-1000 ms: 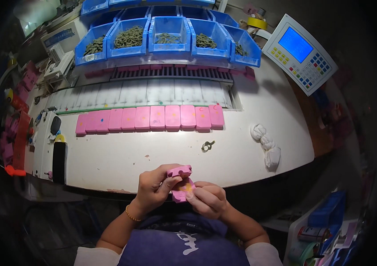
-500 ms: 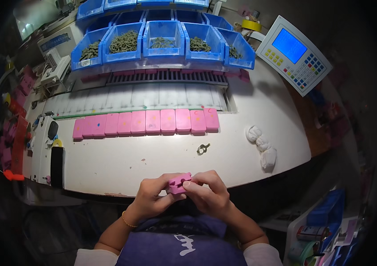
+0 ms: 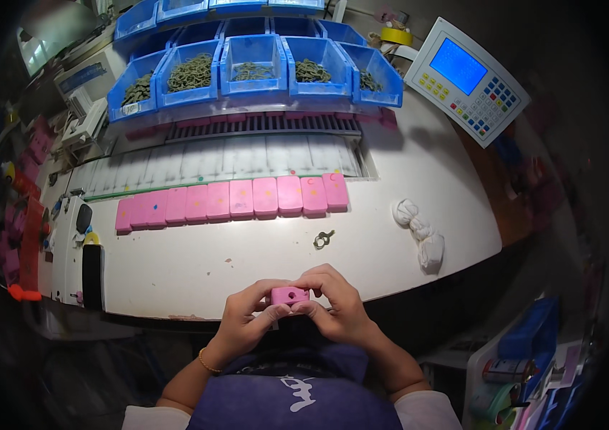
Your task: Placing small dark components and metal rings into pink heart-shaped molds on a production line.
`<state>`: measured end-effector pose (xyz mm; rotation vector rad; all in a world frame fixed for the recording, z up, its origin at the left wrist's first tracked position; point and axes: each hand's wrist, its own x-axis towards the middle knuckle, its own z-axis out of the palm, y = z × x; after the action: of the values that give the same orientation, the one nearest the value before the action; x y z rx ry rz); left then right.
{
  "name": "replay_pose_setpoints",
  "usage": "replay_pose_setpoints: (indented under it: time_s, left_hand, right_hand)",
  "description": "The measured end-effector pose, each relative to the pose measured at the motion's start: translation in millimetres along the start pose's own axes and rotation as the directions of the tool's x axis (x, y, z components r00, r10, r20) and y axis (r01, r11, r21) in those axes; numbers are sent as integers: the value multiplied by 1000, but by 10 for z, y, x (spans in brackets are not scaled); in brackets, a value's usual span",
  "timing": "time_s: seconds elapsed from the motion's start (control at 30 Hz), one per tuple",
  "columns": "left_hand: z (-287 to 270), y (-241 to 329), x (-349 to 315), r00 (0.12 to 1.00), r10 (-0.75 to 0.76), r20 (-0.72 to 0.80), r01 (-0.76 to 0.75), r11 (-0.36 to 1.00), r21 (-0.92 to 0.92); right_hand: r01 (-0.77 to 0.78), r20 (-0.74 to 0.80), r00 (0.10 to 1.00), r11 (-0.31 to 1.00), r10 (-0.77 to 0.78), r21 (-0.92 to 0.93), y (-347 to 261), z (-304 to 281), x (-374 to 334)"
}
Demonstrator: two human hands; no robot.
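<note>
At the table's near edge, a pink rubber mould [image 3: 291, 295] is gripped between my two hands. One narrow side with a round dark hole faces up, and its halves look pressed together. My left hand [image 3: 247, 309] wraps the left end, fingers behind and thumb in front. My right hand [image 3: 334, 304] holds the right end in the same way, its thumb near the left one. Beyond my hands lies a small green ring-shaped wax piece [image 3: 321, 241] with a stem. Farther off stands a row of similar pink moulds [image 3: 243, 199], side by side.
Blue bins [image 3: 188, 94] holding green pieces stand at the back, above a slatted grate [image 3: 261, 125]. A keypad unit with a blue screen [image 3: 466, 82] is at the back right. A knotted white cloth [image 3: 420, 231] lies right, a black pad [image 3: 93, 276] left.
The mould, gaping at its near side before, is now closed and turned so its hole shows. My right fingers have moved from the gap to the mould's right end.
</note>
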<state>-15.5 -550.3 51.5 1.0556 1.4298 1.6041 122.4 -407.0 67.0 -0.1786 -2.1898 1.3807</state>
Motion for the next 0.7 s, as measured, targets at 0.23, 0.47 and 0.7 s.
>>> replay_pose_setpoints:
  time_s: [0.23, 0.47, 0.7]
  left_hand:
    - [178, -203, -36, 971, 116, -209, -129, 990, -48]
    - [97, -280, -26, 980, 137, -142, -155, 980, -124]
    - [-111, -191, -51, 973, 95, -210, -18, 941, 338]
  right_hand:
    - [163, -235, 946, 956, -222, -245, 107, 225, -53]
    - [-173, -240, 930, 909, 277, 380, 99, 272, -98]
    - [-39, -153, 988, 997, 28, -69, 295, 249, -47]
